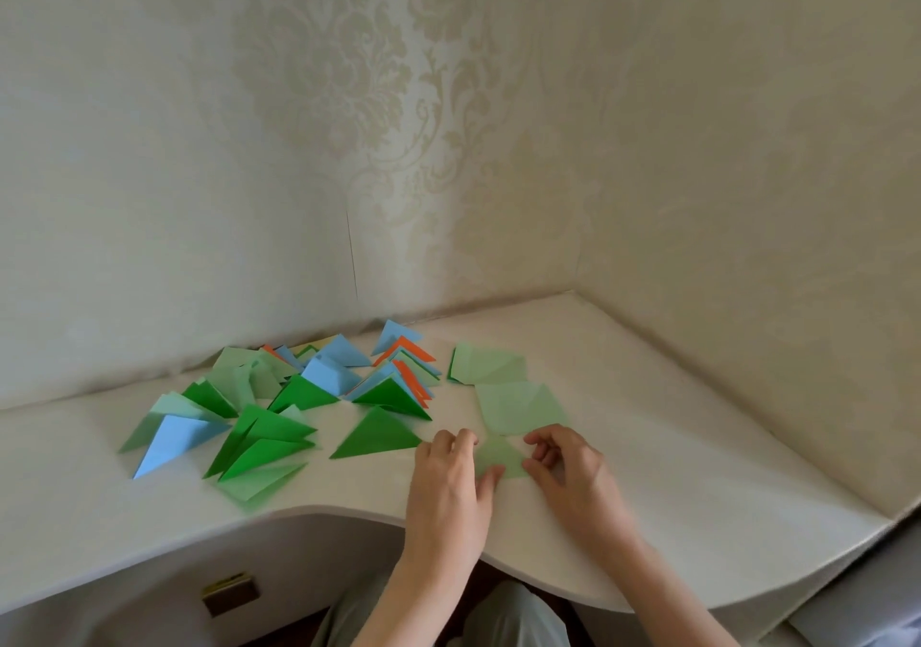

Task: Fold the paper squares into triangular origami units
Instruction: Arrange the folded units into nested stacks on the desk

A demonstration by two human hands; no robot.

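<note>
A small light green paper point(498, 457) lies folded on the white desk between my two hands. My left hand point(451, 482) holds its left side, thumb on the lower edge and curled fingers at the top. My right hand point(568, 472) pinches its right side with curled fingers. Just behind lies a flat light green paper square point(521, 407), and a second light green sheet point(488, 365) lies farther back. A dark green folded triangle point(379, 434) sits left of my left hand.
A heap of several folded triangles point(299, 387) in green, blue and orange covers the desk's left half. The white desk point(673, 472) fits into a wallpapered corner and has a curved front edge point(349, 512). A drawer handle point(230, 594) shows below.
</note>
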